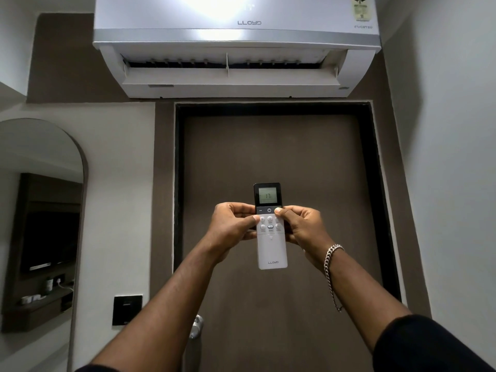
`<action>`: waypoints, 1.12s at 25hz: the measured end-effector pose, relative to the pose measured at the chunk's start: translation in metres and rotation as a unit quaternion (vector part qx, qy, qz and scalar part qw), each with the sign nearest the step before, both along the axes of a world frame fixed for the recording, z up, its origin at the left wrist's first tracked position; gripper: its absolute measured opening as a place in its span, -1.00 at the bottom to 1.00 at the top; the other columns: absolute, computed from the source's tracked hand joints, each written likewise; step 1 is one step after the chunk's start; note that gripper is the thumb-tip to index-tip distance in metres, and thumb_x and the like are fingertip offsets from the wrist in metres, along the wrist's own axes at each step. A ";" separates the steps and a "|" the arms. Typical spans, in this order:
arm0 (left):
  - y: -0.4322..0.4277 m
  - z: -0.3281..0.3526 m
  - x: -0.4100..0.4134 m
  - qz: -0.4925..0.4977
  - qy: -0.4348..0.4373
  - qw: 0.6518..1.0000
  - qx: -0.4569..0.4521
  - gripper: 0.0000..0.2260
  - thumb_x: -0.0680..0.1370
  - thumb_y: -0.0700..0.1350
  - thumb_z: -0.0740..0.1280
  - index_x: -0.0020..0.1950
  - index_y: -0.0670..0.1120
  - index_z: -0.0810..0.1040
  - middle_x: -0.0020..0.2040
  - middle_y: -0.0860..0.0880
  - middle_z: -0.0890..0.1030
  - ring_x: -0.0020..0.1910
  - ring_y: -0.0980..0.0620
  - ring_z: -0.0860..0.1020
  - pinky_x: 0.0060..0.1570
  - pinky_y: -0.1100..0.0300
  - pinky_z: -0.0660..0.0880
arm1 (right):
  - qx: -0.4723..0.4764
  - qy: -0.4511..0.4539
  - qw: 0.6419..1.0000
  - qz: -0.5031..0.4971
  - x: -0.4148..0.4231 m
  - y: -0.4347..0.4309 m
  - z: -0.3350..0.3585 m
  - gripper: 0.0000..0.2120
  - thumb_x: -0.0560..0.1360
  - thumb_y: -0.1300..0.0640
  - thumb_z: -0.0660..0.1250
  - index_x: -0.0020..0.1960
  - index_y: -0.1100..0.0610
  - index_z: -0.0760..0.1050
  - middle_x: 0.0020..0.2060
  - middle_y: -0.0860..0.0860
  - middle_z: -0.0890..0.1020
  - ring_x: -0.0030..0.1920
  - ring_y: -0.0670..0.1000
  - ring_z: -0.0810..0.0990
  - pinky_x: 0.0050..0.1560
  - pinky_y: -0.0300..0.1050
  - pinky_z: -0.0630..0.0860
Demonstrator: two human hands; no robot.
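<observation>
A white Lloyd remote with a dark top and a lit display is held up in front of a brown door. My left hand grips its left side, thumb lying across the round buttons. My right hand grips its right side, thumb tip on the dark strip beside the power button. A white Lloyd air conditioner hangs on the wall above the door, its front flap open.
The brown door in a black frame fills the middle, with a metal handle low on its left. An arched mirror is on the left wall. A black switch panel sits beside the door.
</observation>
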State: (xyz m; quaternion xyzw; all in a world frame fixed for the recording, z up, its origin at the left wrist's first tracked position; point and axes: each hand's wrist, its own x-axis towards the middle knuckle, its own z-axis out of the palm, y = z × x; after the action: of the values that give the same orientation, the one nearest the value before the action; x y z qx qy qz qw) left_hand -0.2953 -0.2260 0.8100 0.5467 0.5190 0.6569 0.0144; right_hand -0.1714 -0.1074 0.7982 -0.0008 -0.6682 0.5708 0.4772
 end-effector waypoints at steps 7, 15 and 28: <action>-0.005 0.001 -0.004 -0.001 -0.001 1.000 0.000 -0.90 0.44 -0.22 0.45 -0.09 -0.07 0.60 -0.17 -0.05 0.74 -0.13 -0.03 0.72 -0.31 0.18 0.63 | -0.012 0.007 0.999 0.035 0.003 -0.007 0.001 -0.88 0.50 0.21 0.35 -0.18 0.23 0.59 -0.25 0.13 0.70 -0.33 -0.01 0.70 -0.34 -0.18 0.67; -0.006 0.002 0.001 0.017 0.009 1.000 -0.003 -0.89 0.45 -0.21 0.43 -0.07 -0.05 0.57 -0.05 -0.12 0.70 -0.11 0.00 0.71 -0.25 0.15 0.64 | -0.001 0.013 1.000 0.017 0.004 -0.007 0.001 -0.90 0.50 0.19 0.37 -0.19 0.17 0.58 -0.29 0.06 0.71 -0.35 -0.05 0.72 -0.38 -0.21 0.64; -0.007 0.000 0.001 0.009 -0.009 1.000 -0.008 -0.90 0.46 -0.23 0.43 -0.10 -0.05 0.58 -0.11 -0.06 0.71 -0.15 0.03 0.71 -0.31 0.20 0.62 | 0.000 0.017 1.000 0.017 0.002 -0.008 -0.001 -0.90 0.50 0.20 0.36 -0.19 0.15 0.59 -0.29 0.04 0.71 -0.34 -0.05 0.71 -0.34 -0.20 0.66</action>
State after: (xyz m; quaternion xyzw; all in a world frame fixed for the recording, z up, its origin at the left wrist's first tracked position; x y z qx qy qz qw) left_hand -0.2938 -0.2330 0.8104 0.5360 0.5293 0.6575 0.0171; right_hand -0.1697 -0.1151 0.7969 0.0204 -0.6602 0.5786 0.4785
